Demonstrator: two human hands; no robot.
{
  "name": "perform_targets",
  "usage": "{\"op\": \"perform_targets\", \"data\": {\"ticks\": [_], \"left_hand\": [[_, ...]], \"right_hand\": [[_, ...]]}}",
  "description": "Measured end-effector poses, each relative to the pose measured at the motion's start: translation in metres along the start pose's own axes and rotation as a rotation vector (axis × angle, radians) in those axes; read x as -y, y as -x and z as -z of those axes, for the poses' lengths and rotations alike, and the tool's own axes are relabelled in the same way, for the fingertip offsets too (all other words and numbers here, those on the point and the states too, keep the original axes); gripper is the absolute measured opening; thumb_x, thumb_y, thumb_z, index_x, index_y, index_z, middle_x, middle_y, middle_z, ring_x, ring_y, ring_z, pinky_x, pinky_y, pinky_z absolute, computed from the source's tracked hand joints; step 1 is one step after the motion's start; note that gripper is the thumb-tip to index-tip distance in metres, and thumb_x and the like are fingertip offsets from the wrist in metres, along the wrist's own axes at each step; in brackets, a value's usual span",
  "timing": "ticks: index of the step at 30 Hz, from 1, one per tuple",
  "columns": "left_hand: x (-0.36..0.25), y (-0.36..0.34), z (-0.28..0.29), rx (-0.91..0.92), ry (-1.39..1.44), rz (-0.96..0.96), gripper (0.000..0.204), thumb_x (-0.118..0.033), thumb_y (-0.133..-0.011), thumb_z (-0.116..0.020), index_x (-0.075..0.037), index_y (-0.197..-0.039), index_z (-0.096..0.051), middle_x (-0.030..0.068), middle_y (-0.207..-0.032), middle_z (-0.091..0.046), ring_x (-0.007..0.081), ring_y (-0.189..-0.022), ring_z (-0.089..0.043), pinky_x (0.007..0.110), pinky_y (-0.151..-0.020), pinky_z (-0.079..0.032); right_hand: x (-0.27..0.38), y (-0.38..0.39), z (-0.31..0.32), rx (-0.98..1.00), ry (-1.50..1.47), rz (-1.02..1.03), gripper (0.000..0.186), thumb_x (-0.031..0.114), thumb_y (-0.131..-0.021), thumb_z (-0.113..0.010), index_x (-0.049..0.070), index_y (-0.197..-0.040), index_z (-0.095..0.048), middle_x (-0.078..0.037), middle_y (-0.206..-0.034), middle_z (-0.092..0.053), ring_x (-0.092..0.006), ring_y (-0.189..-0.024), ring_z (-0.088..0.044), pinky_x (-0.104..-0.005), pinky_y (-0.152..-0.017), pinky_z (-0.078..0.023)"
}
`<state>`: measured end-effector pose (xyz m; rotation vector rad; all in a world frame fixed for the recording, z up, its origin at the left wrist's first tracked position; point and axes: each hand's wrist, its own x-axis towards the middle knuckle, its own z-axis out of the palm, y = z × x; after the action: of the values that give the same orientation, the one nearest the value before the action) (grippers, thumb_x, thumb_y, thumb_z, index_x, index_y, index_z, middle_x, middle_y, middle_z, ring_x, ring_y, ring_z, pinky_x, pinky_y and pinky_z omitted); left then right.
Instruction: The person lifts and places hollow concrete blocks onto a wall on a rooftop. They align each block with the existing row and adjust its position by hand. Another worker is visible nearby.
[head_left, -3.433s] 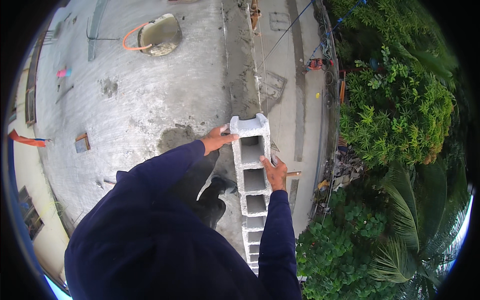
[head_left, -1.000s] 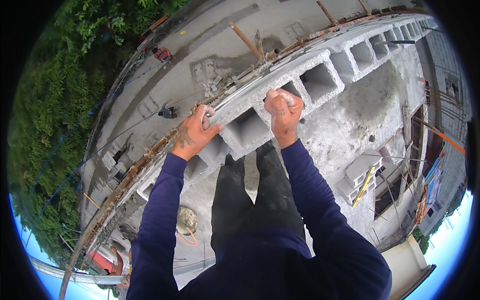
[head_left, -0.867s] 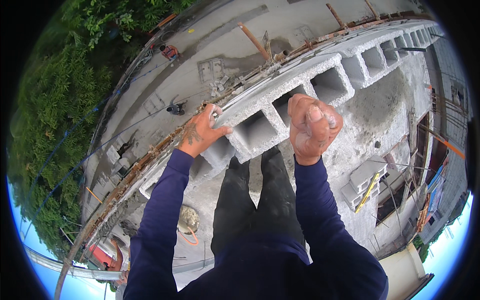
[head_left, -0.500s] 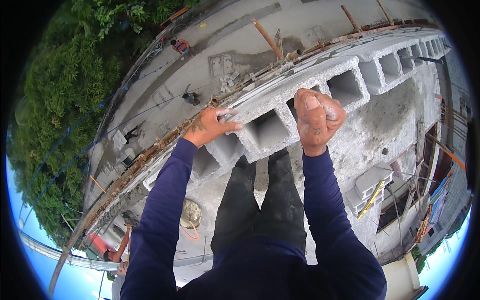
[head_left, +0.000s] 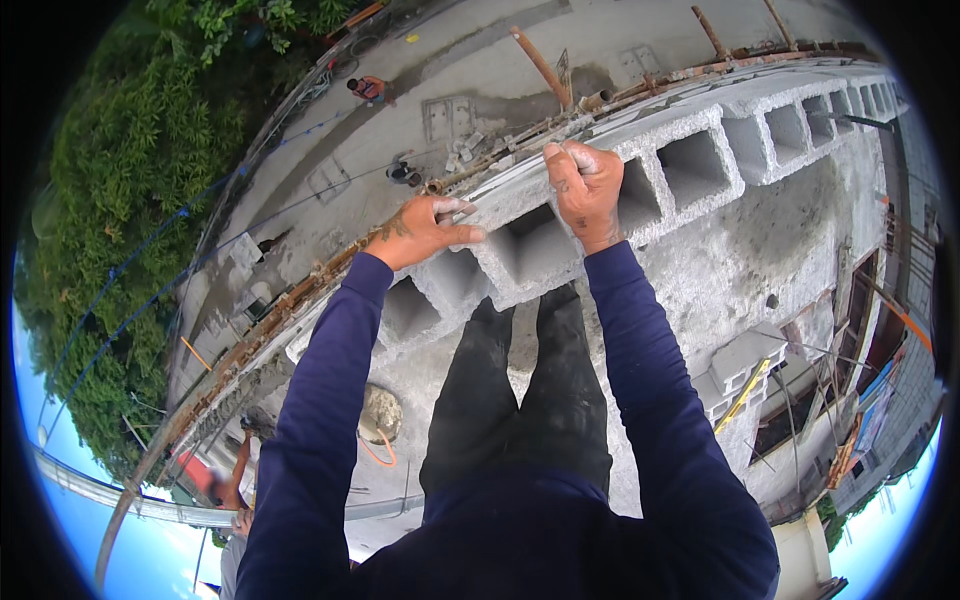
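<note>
A row of grey hollow concrete blocks (head_left: 738, 170) runs across in front of me, their square cavities facing me. My left hand (head_left: 425, 232) grips the left end of the concrete block (head_left: 545, 262) just ahead of my legs, thumb over its near edge and fingers on the far side. My right hand (head_left: 585, 190) is closed in a fist at the right part of that same block, over its top edge. Whether anything is inside this fist is hidden. Both sleeves are dark blue.
Beyond the blocks the ground drops to a paved street with two people (head_left: 370, 88) and rubble (head_left: 465, 150). A round bucket (head_left: 382, 412) with an orange handle is left of my legs. Stacked blocks with a yellow level (head_left: 742, 395) stand right. Another person (head_left: 232, 495) is lower left.
My right hand has moved left and farther from me along the block, staying closed. The left hand stays at the block's left end, nearly unmoved.
</note>
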<state>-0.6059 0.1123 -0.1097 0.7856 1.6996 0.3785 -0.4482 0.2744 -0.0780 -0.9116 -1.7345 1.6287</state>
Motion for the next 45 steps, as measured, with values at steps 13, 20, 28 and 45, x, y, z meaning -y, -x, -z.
{"op": "perform_targets", "data": {"ticks": [13, 20, 28, 45], "left_hand": [[0.000, -0.001, 0.001, 0.018, 0.021, -0.025, 0.059, -0.048, -0.072, -0.073, -0.006, -0.112, -0.063, 0.0018, -0.068, -0.049, 0.0125, -0.065, -0.048, 0.028, -0.062, -0.040], [0.006, 0.002, -0.003, -0.033, -0.001, -0.064, 0.056, -0.046, -0.074, -0.071, -0.005, -0.112, -0.063, 0.0054, -0.086, -0.060, 0.0138, -0.073, -0.049, 0.027, -0.070, -0.042], [-0.008, 0.024, 0.021, -0.006, -0.099, -0.094, 0.043, -0.034, -0.085, -0.061, 0.000, -0.112, -0.061, 0.0132, -0.093, -0.066, 0.0188, -0.073, -0.063, 0.031, -0.072, -0.049], [0.017, 0.017, -0.008, -0.143, -0.234, -0.138, 0.064, -0.053, -0.072, -0.069, -0.007, -0.116, -0.061, 0.0168, -0.121, -0.055, 0.0307, -0.116, -0.049, 0.036, -0.097, -0.039]], "right_hand": [[-0.055, 0.002, 0.001, -0.030, -0.011, 0.064, 0.036, 0.007, -0.082, -0.059, 0.001, -0.056, -0.035, 0.000, -0.051, -0.028, -0.0060, -0.051, -0.025, -0.0280, -0.043, -0.024], [-0.038, 0.042, 0.036, -0.036, -0.092, 0.021, 0.038, 0.005, -0.084, -0.056, 0.005, -0.055, -0.031, 0.005, -0.053, -0.030, -0.0041, -0.053, -0.024, -0.0260, -0.044, -0.019], [-0.033, 0.064, 0.054, -0.074, -0.072, -0.025, 0.040, 0.008, -0.087, -0.056, 0.007, -0.055, -0.032, 0.005, -0.053, -0.033, -0.0034, -0.052, -0.026, -0.0239, -0.045, -0.020], [-0.005, 0.039, 0.032, -0.092, -0.351, 0.001, 0.037, 0.007, -0.085, -0.054, 0.009, -0.055, -0.032, 0.004, -0.053, -0.034, -0.0039, -0.051, -0.027, -0.0234, -0.045, -0.020]]}}
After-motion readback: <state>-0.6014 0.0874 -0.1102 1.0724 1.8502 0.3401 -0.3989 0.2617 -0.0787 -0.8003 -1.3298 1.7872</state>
